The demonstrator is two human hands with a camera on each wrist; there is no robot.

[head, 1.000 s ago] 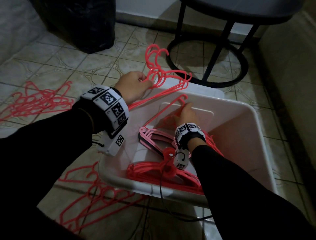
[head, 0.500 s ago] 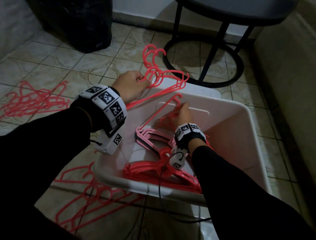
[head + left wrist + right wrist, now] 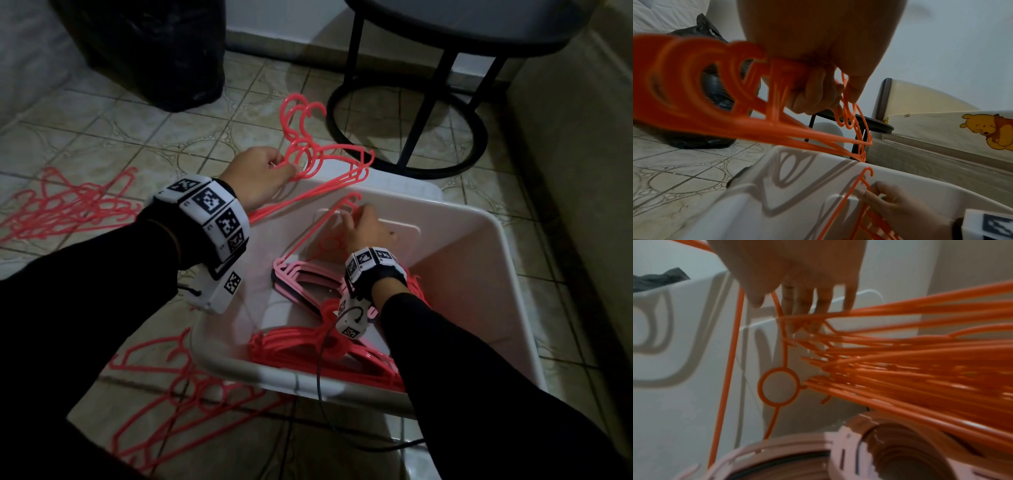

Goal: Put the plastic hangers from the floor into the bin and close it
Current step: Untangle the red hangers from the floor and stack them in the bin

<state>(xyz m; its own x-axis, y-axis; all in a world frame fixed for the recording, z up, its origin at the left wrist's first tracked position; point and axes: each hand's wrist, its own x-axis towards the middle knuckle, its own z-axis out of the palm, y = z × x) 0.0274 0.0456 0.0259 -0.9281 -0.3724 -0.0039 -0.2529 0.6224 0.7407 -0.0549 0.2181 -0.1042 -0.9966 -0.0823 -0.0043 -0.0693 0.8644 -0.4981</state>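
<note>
My left hand (image 3: 274,171) grips a bunch of red plastic hangers (image 3: 329,154) by their necks, above the far left corner of the white bin (image 3: 462,274); the left wrist view shows my fingers (image 3: 818,94) curled round the bunch (image 3: 694,81). My right hand (image 3: 366,226) is inside the bin, fingers straight (image 3: 807,305), touching a single red hanger (image 3: 313,231) that leans on the far wall. More red hangers (image 3: 308,346) and some pink ones (image 3: 301,274) lie in the bin. Further red hangers lie on the floor at the left (image 3: 68,205) and in front (image 3: 164,404).
A black round table with a ring base (image 3: 407,173) stands just beyond the bin. A black bag (image 3: 154,51) sits at the back left, and a mattress edge (image 3: 582,171) runs along the right. A white flat piece (image 3: 411,185) peeks out behind the bin. A black cable (image 3: 320,377) hangs over the near rim.
Little has changed: my right hand and the single hanger have shifted slightly left inside the bin. My left hand keeps its hold on the bunch in the same place.
</note>
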